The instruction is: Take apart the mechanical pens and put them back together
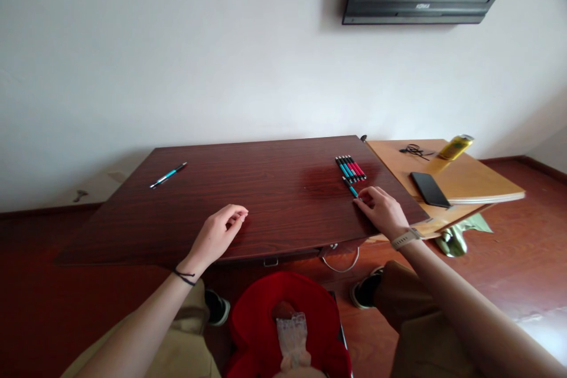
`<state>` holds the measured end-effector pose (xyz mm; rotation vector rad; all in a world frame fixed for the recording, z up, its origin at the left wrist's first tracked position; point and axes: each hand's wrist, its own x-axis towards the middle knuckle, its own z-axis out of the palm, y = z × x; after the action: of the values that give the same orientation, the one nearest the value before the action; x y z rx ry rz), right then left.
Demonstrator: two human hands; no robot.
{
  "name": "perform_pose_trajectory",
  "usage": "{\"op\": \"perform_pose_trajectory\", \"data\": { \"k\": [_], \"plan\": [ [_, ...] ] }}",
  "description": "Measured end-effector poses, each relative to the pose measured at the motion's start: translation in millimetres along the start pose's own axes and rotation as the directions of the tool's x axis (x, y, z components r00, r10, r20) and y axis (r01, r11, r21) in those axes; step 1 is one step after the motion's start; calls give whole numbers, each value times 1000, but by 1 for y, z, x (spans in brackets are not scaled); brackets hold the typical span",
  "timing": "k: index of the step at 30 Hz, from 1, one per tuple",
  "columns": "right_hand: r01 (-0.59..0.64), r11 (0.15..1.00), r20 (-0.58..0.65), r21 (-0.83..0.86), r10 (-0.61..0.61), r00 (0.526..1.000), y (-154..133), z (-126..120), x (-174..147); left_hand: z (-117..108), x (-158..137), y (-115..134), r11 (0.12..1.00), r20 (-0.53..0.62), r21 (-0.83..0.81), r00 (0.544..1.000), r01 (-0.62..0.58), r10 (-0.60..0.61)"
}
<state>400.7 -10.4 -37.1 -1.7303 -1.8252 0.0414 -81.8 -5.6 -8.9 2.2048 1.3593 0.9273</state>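
Touches with the right grip (pixel 381 209) the near end of a teal pen (pixel 349 185) on the dark wooden tabletop (pixel 266 183); has this grip bent about the pen end, but cannot tell there a firm pinch from a light touch. Shows just beyond the right grip, and a little to its left, a neat row of teal and red pens (pixel 351 169), lying side by side near to the first pen. Has the left grip (pixel 220 229) empty and loosely curled, over the near part of the dark wooden tabletop. Shows another teal pen (pixel 168 176) beyond the left grip and to its left, lying at a slant. Has to the right of the right grip, on a light wooden tabletop (pixel 482 180), a black smartphone (pixel 429 189), and farther beyond, a dark cable (pixel 415 151) and a yellow can (pixel 455 147).
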Motion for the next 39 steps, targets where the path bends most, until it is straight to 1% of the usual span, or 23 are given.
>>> {"op": "perform_pose_trajectory", "data": {
  "k": [7, 12, 17, 21, 23, 29, 39],
  "plan": [
    [-75, 993, 128, 88, 63, 990, 12, -24, -14, 0, 2, 3, 998, 30, 51, 999, -43, 42],
    [-64, 989, 212, 137, 34, 977, 18, -35, -23, -1, -1, 0, 997, 47, 47, 997, -58, 56],
    [-26, 994, 173, 109, 7, 985, 17, -35, -29, 0, -3, -2, 996, 52, 62, 997, -64, 61],
    [45, 996, 150, 83, -57, 987, 14, -30, -26, 2, -2, -4, 994, 52, 78, 996, -79, 75],
    [62, 995, 148, 81, -73, 986, 14, -28, -22, 2, -1, -4, 993, 56, 87, 995, -85, 80],
    [72, 993, 137, 97, -85, 987, 13, -18, -12, 2, 0, 0, 993, 49, 69, 994, -99, 96],
    [60, 996, 79, 61, -65, 995, 5, -1, 7, 2, -1, 5, 993, 44, 64, 994, -102, 99]
  ]
}}
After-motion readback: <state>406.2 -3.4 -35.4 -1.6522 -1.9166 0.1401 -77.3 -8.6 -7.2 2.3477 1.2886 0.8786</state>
